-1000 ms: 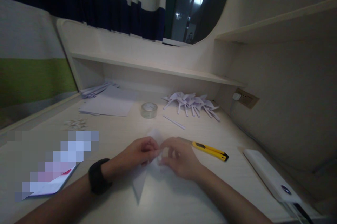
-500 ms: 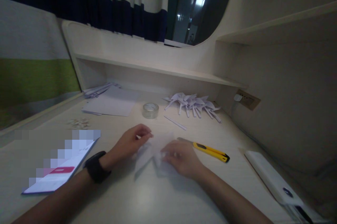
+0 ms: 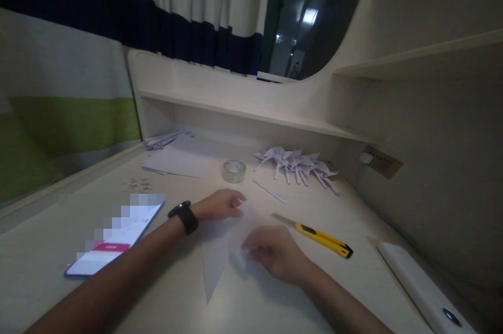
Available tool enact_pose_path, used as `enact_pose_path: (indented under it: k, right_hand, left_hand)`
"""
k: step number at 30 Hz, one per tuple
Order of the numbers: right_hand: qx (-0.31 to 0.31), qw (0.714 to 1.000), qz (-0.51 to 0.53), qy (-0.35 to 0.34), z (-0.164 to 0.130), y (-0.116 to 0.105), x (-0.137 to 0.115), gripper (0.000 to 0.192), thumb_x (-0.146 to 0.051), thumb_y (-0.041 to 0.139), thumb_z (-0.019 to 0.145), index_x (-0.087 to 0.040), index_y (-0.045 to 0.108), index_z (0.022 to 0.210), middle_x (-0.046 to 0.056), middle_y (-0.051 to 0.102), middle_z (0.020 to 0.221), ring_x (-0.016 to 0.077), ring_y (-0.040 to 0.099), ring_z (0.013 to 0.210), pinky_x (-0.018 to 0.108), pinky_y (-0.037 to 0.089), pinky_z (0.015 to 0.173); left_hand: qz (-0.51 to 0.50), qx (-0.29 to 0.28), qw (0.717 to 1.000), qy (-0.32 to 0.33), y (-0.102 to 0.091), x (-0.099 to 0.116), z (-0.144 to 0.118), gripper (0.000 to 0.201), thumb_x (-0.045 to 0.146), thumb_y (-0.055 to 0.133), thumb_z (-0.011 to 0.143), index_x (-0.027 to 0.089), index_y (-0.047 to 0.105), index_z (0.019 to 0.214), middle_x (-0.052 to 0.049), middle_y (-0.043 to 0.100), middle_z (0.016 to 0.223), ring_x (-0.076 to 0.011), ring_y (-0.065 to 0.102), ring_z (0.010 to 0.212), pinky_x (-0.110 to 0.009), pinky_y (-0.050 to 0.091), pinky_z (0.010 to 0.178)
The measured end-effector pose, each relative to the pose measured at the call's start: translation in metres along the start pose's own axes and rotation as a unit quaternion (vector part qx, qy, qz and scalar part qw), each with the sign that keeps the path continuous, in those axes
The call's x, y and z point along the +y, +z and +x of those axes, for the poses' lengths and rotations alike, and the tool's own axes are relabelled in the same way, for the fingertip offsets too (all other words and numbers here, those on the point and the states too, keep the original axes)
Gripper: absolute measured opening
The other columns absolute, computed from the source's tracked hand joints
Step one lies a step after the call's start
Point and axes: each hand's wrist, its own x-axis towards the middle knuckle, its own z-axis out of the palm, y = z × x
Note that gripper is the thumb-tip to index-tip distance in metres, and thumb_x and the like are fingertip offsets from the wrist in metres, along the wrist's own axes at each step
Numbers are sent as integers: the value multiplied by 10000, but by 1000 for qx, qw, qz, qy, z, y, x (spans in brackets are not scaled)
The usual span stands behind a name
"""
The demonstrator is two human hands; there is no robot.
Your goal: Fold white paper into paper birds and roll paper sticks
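Observation:
A folded white sheet of paper [image 3: 220, 253] lies on the desk between my hands, one pointed corner toward me. My left hand [image 3: 220, 205], with a black watch [image 3: 184, 217] on its wrist, is curled at the sheet's upper edge, holding it with thumb and fingers. At the sheet's right side, my right hand [image 3: 275, 251] is closed on the paper, its fingertips slightly blurred. Just right of that hand lies a yellow utility knife [image 3: 324, 240], its blade showing. A thin rolled paper stick [image 3: 269, 191] lies beyond the hands.
Behind stand a roll of clear tape [image 3: 233, 171], several paper pinwheels [image 3: 294, 164] and a stack of white paper [image 3: 181, 156]. On the left are a lit tablet-like screen [image 3: 118, 247] and small pale pieces [image 3: 136, 185]. A long white device [image 3: 416, 281] lies right.
The paper's pointed flap has swung out toward me and shows larger. My left hand has moved a little right and lies flatter; the whole view has shifted slightly.

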Motion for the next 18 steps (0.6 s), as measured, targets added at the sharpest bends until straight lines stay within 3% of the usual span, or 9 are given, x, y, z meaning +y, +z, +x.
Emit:
enact_pose_path:
  k: [4, 8, 13, 15, 18]
  right_hand:
    - [-6, 1000, 1, 30, 0, -3, 2, 107, -226, 662, 794, -202, 725, 878, 31, 722, 790, 136, 639, 666, 225, 466, 636]
    - [3, 999, -2, 49, 0, -4, 10, 116, -243, 679, 784, -206, 734, 879, 30, 713, 753, 127, 610, 614, 220, 449, 600]
    - [16, 998, -14, 67, 0, -3, 16, 131, -201, 700, 754, -208, 742, 878, 28, 716, 751, 130, 611, 617, 225, 452, 599]
    - [17, 997, -21, 69, 0, -3, 15, 138, -195, 700, 754, -206, 742, 885, 30, 720, 770, 130, 616, 627, 226, 455, 608]
    - [16, 997, -22, 65, 1, -4, 13, 150, -179, 699, 753, -205, 739, 894, 31, 721, 780, 129, 621, 632, 222, 460, 615]
  left_hand:
    - [-44, 14, 999, 1, -1, 2, 4, 348, 226, 677, 675, 145, 672, 1013, -40, 710, 799, -187, 637, 731, -261, 454, 648]
    - [-92, 46, 995, 9, -3, 4, -7, 187, 244, 673, 716, 161, 707, 879, -41, 711, 812, -177, 634, 738, -264, 461, 664]
    - [17, 119, 992, 42, -5, 11, -24, 99, 287, 684, 747, 231, 756, 787, -36, 664, 787, -184, 593, 759, -287, 426, 710]
    - [49, 113, 992, 36, -4, 17, -32, 137, 283, 639, 788, 239, 763, 827, -29, 660, 737, -178, 591, 705, -279, 417, 669]
    - [9, 74, 997, 22, -2, 25, -44, 208, 279, 563, 841, 219, 762, 840, -8, 674, 659, -160, 608, 635, -255, 429, 619]
